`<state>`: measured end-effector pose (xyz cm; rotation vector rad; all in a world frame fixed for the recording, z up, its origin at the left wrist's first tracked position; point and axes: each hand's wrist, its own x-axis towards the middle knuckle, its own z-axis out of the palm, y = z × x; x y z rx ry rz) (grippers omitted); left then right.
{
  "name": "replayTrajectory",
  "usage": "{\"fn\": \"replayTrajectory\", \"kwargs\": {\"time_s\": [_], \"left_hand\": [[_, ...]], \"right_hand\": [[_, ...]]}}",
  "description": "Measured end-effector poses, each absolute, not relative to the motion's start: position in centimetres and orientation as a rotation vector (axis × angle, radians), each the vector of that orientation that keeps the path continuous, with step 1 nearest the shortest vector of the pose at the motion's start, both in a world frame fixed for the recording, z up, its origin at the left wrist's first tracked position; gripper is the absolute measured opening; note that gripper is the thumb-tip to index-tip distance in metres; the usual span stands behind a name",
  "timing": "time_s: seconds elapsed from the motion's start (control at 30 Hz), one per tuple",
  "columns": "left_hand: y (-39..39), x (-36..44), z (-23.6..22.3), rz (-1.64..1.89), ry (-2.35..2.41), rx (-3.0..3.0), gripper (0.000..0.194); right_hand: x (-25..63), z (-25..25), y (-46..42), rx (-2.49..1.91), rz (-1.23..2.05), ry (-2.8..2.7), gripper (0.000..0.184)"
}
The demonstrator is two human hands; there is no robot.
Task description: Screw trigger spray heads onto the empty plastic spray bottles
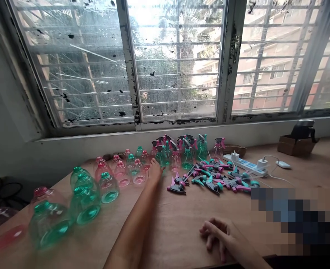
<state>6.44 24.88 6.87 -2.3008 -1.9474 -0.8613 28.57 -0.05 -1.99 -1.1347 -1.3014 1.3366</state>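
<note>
Head view: empty, open left grip (154,172) lies just beside the loose trigger sprayer heads (209,179), nearer than the curled, empty right grip (217,237).

Along the left of your wooden tabletop (178,228) you have a loose crowd of headless teal plastic bottles (84,204) and pink plastic bottles (120,173), though you can't tell whether they stand or lie. Farther along, toward the window, your assembled spray bottles (186,158) stand upright in a tight cluster, their teal and pink bodies topped with pink-and-dark triggers. Just in front of those, your loose trigger sprayer heads (209,180), pink, teal and black, lie heaped across one another on their sides.
</note>
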Motion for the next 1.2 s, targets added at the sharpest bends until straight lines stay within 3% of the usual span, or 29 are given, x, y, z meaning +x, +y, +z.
{"fn": "replayTrajectory", "kwargs": {"time_s": [0.23,0.37,0.5,0.77,0.97,1.07,1.2], "left_hand": [[22.3,6.8,7.4,-0.815,-1.783,-2.113,0.036],[21.4,4.3,10.1,-0.756,-1.569,-2.207,0.032],[21.9,1.3,12.8,-0.731,-1.653,-2.063,0.031],[20.9,0.2,11.8,-0.551,-1.724,-2.047,0.030],[11.3,2.0,10.5,-0.556,-1.583,-2.138,0.015],[4.4,3.1,9.0,-0.629,-1.417,-2.277,0.033],[-0.2,3.9,8.1,-0.764,-1.316,-2.374,0.038]], "right_hand": [[28.7,-2.9,0.2,-1.115,1.348,-1.285,0.062],[28.8,-3.1,0.2,-1.080,1.367,-1.261,0.059],[28.8,-3.1,0.3,-1.066,1.363,-1.270,0.057],[28.6,-1.8,0.2,-1.087,1.348,-1.256,0.062],[28.5,-0.4,-0.3,-1.096,1.326,-1.249,0.059],[28.5,-0.1,-0.5,-1.087,1.326,-1.253,0.058],[28.6,-0.2,-0.5,-1.109,1.314,-1.265,0.057]]}}
